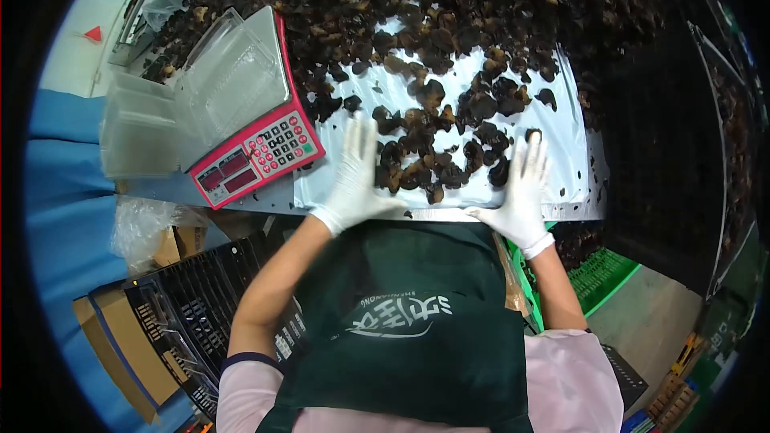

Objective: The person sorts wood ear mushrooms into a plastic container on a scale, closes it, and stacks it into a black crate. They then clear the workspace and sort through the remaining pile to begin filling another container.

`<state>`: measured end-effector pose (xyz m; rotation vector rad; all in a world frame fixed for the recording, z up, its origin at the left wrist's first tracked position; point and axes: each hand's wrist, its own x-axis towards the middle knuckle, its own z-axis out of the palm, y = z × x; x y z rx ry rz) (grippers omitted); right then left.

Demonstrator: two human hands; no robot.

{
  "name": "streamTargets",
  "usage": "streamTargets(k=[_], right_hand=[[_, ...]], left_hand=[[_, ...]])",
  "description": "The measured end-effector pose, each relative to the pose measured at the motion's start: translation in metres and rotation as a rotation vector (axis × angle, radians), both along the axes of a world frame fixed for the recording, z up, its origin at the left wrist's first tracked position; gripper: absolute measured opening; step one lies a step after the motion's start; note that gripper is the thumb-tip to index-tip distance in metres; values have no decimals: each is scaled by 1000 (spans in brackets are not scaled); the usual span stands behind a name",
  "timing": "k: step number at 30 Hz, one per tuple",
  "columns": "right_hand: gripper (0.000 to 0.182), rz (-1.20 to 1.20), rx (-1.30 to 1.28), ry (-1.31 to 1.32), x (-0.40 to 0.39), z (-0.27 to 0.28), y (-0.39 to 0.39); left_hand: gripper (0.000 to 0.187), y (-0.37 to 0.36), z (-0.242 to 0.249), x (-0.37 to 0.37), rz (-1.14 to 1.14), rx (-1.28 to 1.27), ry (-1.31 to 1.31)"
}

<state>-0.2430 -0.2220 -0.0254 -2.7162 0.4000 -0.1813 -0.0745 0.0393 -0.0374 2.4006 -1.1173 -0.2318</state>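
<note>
- A stack of clear, thin-walled rectangular plastic trays (138, 128) stands by the counter's front left corner
- Just right of it, a red electronic scale (277, 140) with a grey keypad sits askew near the front edge, more clear plastic trays (228, 72) lying across its platform
- Dark brown, curled, wrinkled fungus-like pieces (431, 95) heap densely along the counter's back edge and thin out into loose clusters towards the middle of its front edge, between the two hands
- Under the loose clusters spreads a creased, glossy white plastic sheet (569, 132)
- The counter (449, 215) shows a pale, metallic-looking strip along its front edge
- Blue draped fabric (64, 160) hangs left of the counter, with a crumpled clear plastic bag (136, 228) and slotted black crates (192, 309) below
- A green plastic crate (605, 277) stands under the front right corner, a tall black panel (662, 144) beside the right edge
- The white-gloved left hand (357, 176) lies palm down by the sheet's left part, thumb spread wide, grasping nothing
- The white-gloved right hand (523, 192) mirrors it, well apart, also empty, fingertips close to one dark piece; contact is unclear
</note>
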Motion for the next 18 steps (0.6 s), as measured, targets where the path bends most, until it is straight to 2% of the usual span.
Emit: streamTargets(k=[3,8,9,11,14,16,18], right_hand=[[140,54,7,-59,42,-7,14],[110,56,-80,-320,128,-29,-35],[107,40,-104,-303,140,-29,-45],[102,26,-92,-311,146,-20,-58],[116,14,29,-269,120,-10,-76],[132,13,11,-179,92,-8,-86],[140,-6,-56,-88,71,-14,-93]], left_hand=[[138,-42,-7,-9,-71,-60,-48],[114,-100,-13,61,-134,-213,-194],[121,-106,-18,78,-120,-171,-313],[122,-109,-10,96,-103,-147,-207],[133,-91,20,101,-158,8,-80],[139,-67,31,103,-174,116,-86],[149,-47,38,110,-188,239,-114]])
